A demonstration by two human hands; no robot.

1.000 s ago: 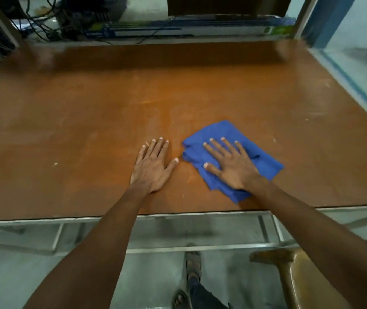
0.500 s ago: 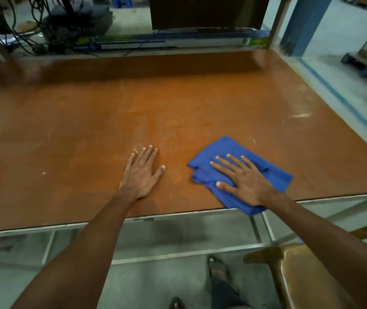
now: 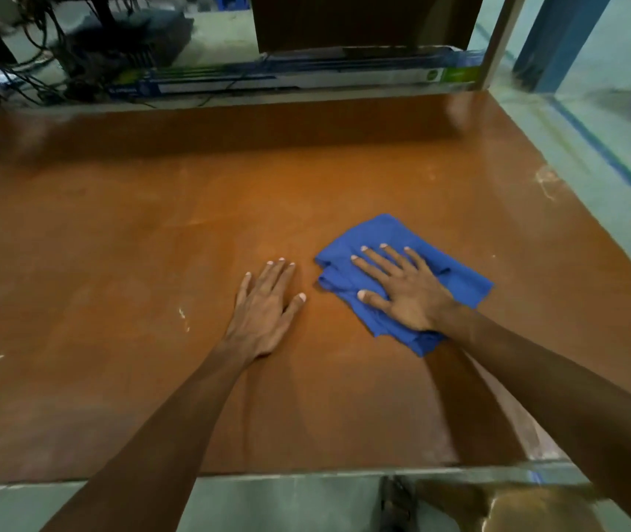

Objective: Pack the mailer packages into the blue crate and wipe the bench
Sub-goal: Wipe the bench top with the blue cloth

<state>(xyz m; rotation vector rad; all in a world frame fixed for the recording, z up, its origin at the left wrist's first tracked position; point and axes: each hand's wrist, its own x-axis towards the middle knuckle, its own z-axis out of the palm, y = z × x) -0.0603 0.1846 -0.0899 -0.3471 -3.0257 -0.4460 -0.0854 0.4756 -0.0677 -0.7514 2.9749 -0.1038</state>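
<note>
A crumpled blue cloth [image 3: 455, 278] lies on the brown bench top [image 3: 152, 232], right of the middle. My right hand [image 3: 402, 289] presses flat on the cloth, fingers spread. My left hand [image 3: 266, 309] rests palm down on the bare bench just left of the cloth, fingers apart, holding nothing. No mailer packages or blue crate are in view.
Long flat boxes [image 3: 306, 76] and a tangle of cables [image 3: 56, 51] lie behind the bench's far edge. A blue post [image 3: 559, 36] stands at the back right. A brown chair [image 3: 528, 508] sits below the front edge at the right. White scuffs [image 3: 183, 316] mark the top.
My right hand has slid the cloth away from the front edge, further onto the bench. My left hand stays flat beside it. The camera has moved closer over the bench.
</note>
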